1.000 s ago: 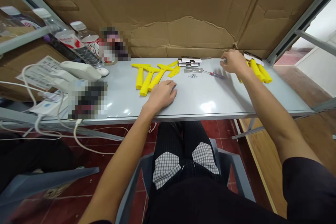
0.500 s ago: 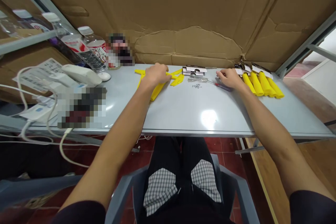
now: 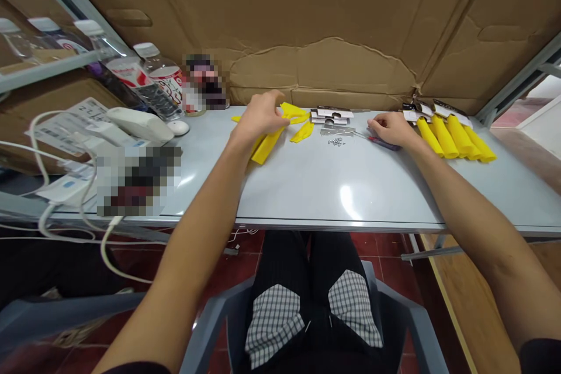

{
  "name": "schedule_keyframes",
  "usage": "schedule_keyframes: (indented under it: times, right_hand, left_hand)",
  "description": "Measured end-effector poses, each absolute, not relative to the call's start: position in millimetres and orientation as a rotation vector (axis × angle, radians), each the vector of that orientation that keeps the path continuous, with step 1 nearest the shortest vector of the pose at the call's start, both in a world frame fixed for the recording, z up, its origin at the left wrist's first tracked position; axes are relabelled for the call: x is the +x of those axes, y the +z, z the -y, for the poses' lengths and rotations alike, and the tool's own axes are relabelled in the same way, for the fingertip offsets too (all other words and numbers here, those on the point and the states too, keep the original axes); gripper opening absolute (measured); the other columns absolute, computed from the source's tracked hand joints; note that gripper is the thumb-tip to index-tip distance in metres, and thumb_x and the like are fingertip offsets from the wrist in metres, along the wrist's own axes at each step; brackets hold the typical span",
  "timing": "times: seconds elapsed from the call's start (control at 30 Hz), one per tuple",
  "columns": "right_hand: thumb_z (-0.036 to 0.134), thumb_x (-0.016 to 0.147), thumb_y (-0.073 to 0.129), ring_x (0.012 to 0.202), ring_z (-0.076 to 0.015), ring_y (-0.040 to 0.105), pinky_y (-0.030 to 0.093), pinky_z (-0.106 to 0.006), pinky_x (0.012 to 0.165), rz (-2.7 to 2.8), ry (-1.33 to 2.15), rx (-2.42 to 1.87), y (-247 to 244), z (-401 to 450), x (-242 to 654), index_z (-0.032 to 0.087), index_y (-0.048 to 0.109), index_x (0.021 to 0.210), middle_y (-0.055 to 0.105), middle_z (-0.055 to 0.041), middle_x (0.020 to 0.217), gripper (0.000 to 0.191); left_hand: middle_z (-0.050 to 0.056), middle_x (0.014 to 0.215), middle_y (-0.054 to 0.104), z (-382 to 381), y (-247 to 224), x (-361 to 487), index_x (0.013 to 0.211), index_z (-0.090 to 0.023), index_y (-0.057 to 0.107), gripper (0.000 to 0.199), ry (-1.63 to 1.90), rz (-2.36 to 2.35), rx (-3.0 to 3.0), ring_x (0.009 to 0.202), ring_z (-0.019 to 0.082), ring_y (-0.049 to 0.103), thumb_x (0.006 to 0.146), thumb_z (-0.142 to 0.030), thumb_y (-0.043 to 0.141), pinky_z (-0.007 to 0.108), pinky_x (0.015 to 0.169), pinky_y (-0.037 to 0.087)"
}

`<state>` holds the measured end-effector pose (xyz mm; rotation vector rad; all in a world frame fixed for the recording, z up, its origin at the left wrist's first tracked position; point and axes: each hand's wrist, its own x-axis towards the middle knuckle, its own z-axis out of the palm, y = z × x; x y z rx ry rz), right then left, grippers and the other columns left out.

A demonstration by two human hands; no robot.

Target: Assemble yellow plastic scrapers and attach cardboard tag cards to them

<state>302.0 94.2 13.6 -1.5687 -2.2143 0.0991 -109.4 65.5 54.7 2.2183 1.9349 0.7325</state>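
Observation:
My left hand (image 3: pixel 260 117) is above a group of yellow pieces at the back of the table, its thumb and fingers apart. It partly hides a broad yellow piece (image 3: pixel 266 147) beneath it. Just right of the fingers lies a small loose yellow piece (image 3: pixel 302 132). My right hand (image 3: pixel 389 128) rests farther right with curled fingers, thumb and forefinger close together; anything between them is too small to see. Beside its lower edge is a screwdriver (image 3: pixel 382 142) with a dark red handle, lying on the table. Small screws (image 3: pixel 337 142) form a pile between my hands.
Flat packs with white cards (image 3: pixel 332 117) and a clear plastic bag (image 3: pixel 337 131) lie at the back. Several rolled yellow pieces with cards (image 3: pixel 460 137) are on the right. Bottles (image 3: pixel 164 79), a white mouse (image 3: pixel 179 128) and a power strip (image 3: pixel 65 187) with cables crowd the left.
My left hand has lifted and opened slightly, and the yellow piece under it shows at a different angle. My right hand keeps its place; the whole view has shifted a little.

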Motion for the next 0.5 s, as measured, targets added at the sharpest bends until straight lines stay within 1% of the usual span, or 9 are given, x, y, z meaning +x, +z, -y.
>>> schedule_keyframes:
  times: [0.07,0.13,0.23,0.27,0.3,0.33,0.37,0.43,0.5]
  right_hand:
    - [0.049,0.107,0.054,0.076,-0.0264,0.062,0.045,-0.042,0.079,2.174,0.085,-1.566,16,-92,300,0.022,0.076,0.084,0.074,-0.01,0.079,0.042]
    - [0.047,0.107,0.056,0.084,-0.0288,0.066,0.049,-0.044,0.086,2.124,0.061,-1.563,20,-87,294,0.022,0.076,0.085,0.078,-0.0131,0.087,0.039]
    - [0.046,0.108,0.058,0.094,-0.0307,0.07,0.052,-0.046,0.095,2.017,0.117,-1.515,31,-74,277,0.022,0.074,0.086,0.079,-0.0154,0.095,0.036]
    - [0.047,0.109,0.059,0.093,-0.0301,0.07,0.054,-0.046,0.093,1.947,0.203,-1.479,35,-68,269,0.022,0.074,0.088,0.079,-0.0149,0.096,0.036]
    - [0.051,0.111,0.058,0.092,-0.029,0.071,0.056,-0.044,0.087,1.867,0.34,-1.416,39,-61,262,0.022,0.073,0.093,0.079,-0.0147,0.099,0.037]
    - [0.055,0.111,0.058,0.09,-0.0272,0.072,0.057,-0.041,0.079,1.781,0.495,-1.341,42,-54,254,0.023,0.072,0.097,0.079,-0.0144,0.105,0.038]
    - [0.059,0.11,0.06,0.087,-0.025,0.071,0.056,-0.038,0.07,1.694,0.654,-1.276,45,-47,247,0.024,0.072,0.101,0.079,-0.0134,0.111,0.038]
    - [0.062,0.104,0.072,0.081,-0.0204,0.07,0.054,-0.032,0.06,1.573,0.969,-1.149,49,-35,236,0.028,0.072,0.111,0.077,-0.0092,0.121,0.034]
    - [0.058,0.095,0.087,0.075,-0.0178,0.069,0.055,-0.03,0.055,1.528,1.228,-1.078,49,-28,229,0.029,0.072,0.111,0.077,-0.0068,0.113,0.037]
  left_hand:
    - [0.013,0.123,0.079,-58,69,-107,0.169,-0.019,0.052,0.087,0.813,-1.785,2.011,0.124,0.036,0.075,0.088,-0.028,0.083,0.053,0.108,0.064]
    - [0.014,0.125,0.078,-51,78,-99,0.171,-0.021,0.047,0.087,0.862,-1.633,1.829,0.12,0.035,0.079,0.091,-0.027,0.081,0.055,0.103,0.066]
    - [0.015,0.121,0.079,-43,80,-78,0.16,-0.021,0.057,0.076,0.946,-1.439,1.578,0.113,0.033,0.082,0.088,-0.019,0.082,0.053,0.098,0.068]
    - [0.014,0.117,0.08,-40,77,-69,0.151,-0.02,0.063,0.067,0.967,-1.381,1.505,0.111,0.032,0.082,0.087,-0.017,0.083,0.052,0.097,0.068]
    - [0.013,0.112,0.08,-37,72,-59,0.138,-0.019,0.067,0.056,0.968,-1.329,1.453,0.107,0.03,0.082,0.085,-0.015,0.085,0.051,0.096,0.068]
    - [0.011,0.107,0.078,-34,67,-49,0.124,-0.019,0.07,0.045,0.965,-1.28,1.423,0.103,0.028,0.081,0.083,-0.014,0.088,0.05,0.094,0.068]
    - [0.009,0.1,0.075,-31,61,-39,0.112,-0.019,0.069,0.039,0.966,-1.238,1.417,0.098,0.026,0.08,0.08,-0.015,0.092,0.048,0.091,0.068]
    - [0.003,0.092,0.067,-24,51,-22,0.097,-0.02,0.064,0.044,0.971,-1.162,1.447,0.086,0.021,0.075,0.072,-0.017,0.1,0.044,0.084,0.068]
    - [-0.001,0.089,0.06,-18,42,-10,0.089,-0.021,0.057,0.055,1.009,-1.134,1.486,0.076,0.015,0.067,0.064,-0.019,0.106,0.039,0.075,0.067]
